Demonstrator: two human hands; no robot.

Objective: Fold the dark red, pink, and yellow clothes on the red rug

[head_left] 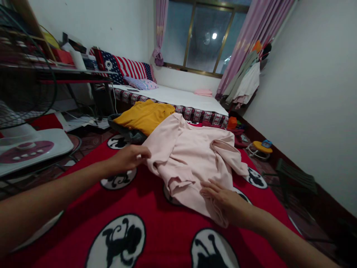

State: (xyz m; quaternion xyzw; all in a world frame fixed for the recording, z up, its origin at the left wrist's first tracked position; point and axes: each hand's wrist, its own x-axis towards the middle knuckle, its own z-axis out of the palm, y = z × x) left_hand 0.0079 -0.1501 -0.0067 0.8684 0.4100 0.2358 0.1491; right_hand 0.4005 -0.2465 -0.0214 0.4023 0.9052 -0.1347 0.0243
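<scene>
A pale pink long-sleeved top (195, 149) lies spread and partly rumpled on a red blanket (161, 238) with black-and-white round animal prints. One sleeve is folded down across its left side, and the other bends at the right. At the left edge of the top, my left hand (134, 154) pinches the fabric between thumb and fingers. My right hand (223, 199) rests on the lower right part near the hem, its fingers stretched out flat over the cloth; the thumb is hidden. Behind the top lies a mustard-yellow garment (147, 113), with a dark garment (134, 136) partly under it.
Beyond stands a bed (178, 96) with a white sheet beneath the window. A fan (25, 145) and a cluttered desk (75, 70) are on the left. On the right are a small yellow stool (260, 147), a dark green folding stool (295, 176) and hanging clothes (247, 83).
</scene>
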